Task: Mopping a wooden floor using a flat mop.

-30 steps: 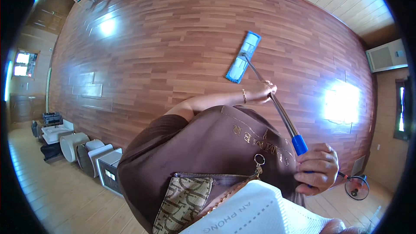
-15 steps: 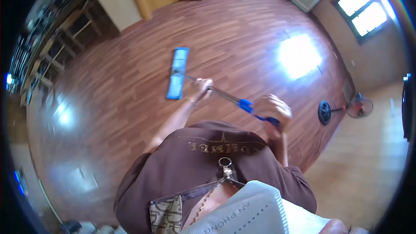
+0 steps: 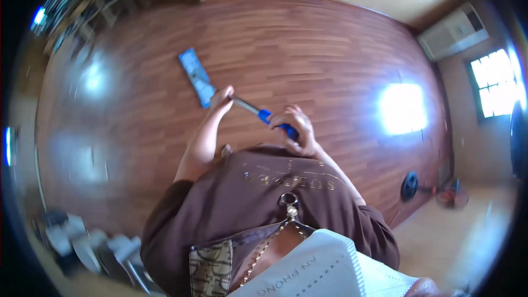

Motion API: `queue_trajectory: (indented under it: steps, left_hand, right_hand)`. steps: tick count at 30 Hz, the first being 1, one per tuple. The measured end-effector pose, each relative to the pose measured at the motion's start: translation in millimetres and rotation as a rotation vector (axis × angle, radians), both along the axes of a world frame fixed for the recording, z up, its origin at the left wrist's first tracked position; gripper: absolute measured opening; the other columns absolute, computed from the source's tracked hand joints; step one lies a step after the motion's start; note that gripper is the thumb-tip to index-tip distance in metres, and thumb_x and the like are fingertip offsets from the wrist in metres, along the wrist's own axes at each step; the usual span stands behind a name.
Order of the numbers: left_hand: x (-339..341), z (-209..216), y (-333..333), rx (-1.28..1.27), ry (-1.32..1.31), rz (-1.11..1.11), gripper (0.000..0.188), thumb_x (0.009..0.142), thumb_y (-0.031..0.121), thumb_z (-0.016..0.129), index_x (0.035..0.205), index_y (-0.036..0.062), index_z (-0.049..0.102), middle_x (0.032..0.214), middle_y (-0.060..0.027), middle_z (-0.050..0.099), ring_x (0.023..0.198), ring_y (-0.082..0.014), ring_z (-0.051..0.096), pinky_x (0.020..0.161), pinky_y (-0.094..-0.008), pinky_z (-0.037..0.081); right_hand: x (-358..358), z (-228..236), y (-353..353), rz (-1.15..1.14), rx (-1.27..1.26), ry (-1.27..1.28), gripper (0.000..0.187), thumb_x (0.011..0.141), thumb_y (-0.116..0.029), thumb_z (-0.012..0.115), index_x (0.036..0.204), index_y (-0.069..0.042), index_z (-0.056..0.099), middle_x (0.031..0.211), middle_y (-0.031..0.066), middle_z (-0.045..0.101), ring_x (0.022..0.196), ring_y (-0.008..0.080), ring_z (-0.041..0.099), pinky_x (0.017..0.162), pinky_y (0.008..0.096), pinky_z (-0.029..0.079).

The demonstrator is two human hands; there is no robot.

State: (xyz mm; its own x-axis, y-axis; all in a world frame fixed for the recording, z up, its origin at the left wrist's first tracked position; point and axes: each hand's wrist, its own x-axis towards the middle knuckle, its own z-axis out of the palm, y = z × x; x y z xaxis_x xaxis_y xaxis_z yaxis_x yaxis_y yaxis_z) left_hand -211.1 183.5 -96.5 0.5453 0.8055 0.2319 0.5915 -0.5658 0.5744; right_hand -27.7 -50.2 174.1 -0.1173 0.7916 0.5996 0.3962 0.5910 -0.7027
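A flat mop with a light blue rectangular head (image 3: 193, 71) lies on the brown wood floor (image 3: 308, 38), ahead and left of me. Its metal pole (image 3: 246, 104) slants back toward my chest and ends in a blue grip (image 3: 265, 115). My left hand (image 3: 222, 99) is closed round the pole, lower down and nearer the mop head. At the upper end, my right hand (image 3: 296, 130) curls over the blue handle, its fingers partly lifted. My left hand hides part of the lower pole.
A standing fan (image 3: 410, 186) is at the right by a paler floor strip. A white cabinet-like unit (image 3: 454, 33) stands at the far right, below a bright window (image 3: 494, 83). Wooden shelving (image 3: 110, 0) lines the far left; several pale objects (image 3: 93, 247) sit at the near left.
The mop head has swung left and turned to a slant. Both hands have shifted left, the right one most. My view has turned leftward too.
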Motion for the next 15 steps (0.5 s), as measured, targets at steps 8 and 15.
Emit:
queue_trajectory:
  steps: [8,15]
  left_hand:
    - [-113,5,-71,0.013,0.036,0.474,0.013,0.074,0.012,0.062,0.082,0.0173,0.054,0.079,-0.0058,0.063,0.080,-0.0313,0.061,0.061,-0.0420,0.045]
    - [-190,-8,-158,-0.082,0.142,0.770,0.010,0.074,0.013,0.058,0.083,0.0173,0.059,0.085,-0.0071,0.065,0.091,-0.0321,0.062,0.072,-0.0478,0.048]
  right_hand:
    - [-47,-11,23,0.361,-0.117,0.057,0.024,0.071,0.003,0.061,0.093,-0.008,0.061,0.087,0.0062,0.067,0.094,0.0276,0.066,0.086,0.0412,0.042]
    - [-76,-26,28,0.669,-0.188,0.099,0.023,0.072,0.005,0.059,0.090,-0.008,0.061,0.085,0.0032,0.067,0.096,0.0267,0.066,0.090,0.0428,0.041]
